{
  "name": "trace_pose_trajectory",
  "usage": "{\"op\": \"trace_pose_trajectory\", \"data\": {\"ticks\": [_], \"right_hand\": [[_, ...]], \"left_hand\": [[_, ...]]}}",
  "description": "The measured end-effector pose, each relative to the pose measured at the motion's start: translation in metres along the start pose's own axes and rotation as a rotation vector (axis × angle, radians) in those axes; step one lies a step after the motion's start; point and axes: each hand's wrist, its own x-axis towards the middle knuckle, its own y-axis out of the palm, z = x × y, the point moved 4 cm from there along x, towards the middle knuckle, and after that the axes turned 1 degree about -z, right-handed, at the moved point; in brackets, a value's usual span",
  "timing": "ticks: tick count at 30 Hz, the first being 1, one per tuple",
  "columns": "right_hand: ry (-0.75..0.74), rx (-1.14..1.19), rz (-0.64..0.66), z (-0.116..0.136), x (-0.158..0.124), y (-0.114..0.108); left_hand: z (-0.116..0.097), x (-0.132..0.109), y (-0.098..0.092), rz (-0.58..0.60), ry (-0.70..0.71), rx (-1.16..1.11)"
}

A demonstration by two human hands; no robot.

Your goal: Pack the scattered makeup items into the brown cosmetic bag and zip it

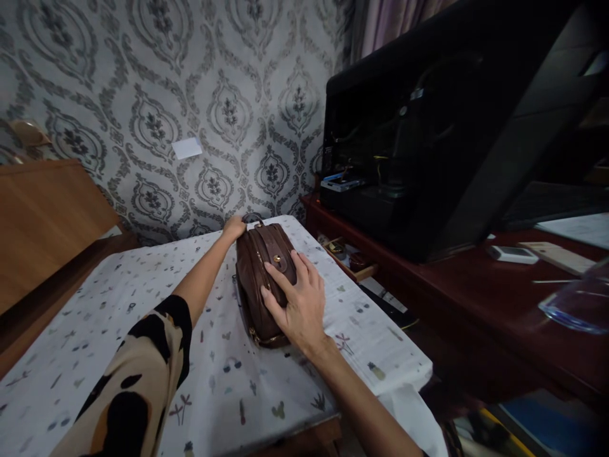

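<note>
A dark brown leather bag (257, 273) with gold zippers and a round gold stud lies on a white patterned cloth (209, 368). My right hand (301, 298) rests on the bag's near right part, its fingers spread across the top. At the bag's far left end is my left hand (235, 227), its fingers closed by the thin dark handle (252, 218); what they hold is hidden behind the hand.
On the right, a dark red desk (457, 285) carries a large black computer case (399, 139), a small white device (512, 254) and a clear plastic item (575, 311). Beneath it a drawer (366, 273) stands partly out. A wooden board (52, 216) rises at the left.
</note>
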Motion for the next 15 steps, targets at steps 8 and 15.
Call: {"op": "trace_pose_trajectory", "data": {"ticks": [8, 15], "right_hand": [[-0.008, -0.013, 0.004, -0.001, 0.000, 0.000], [-0.021, 0.008, -0.012, -0.001, -0.001, 0.001]], "left_hand": [[-0.005, -0.020, -0.009, -0.178, 0.110, 0.092], [-0.011, -0.004, -0.011, -0.078, 0.100, 0.057]]}}
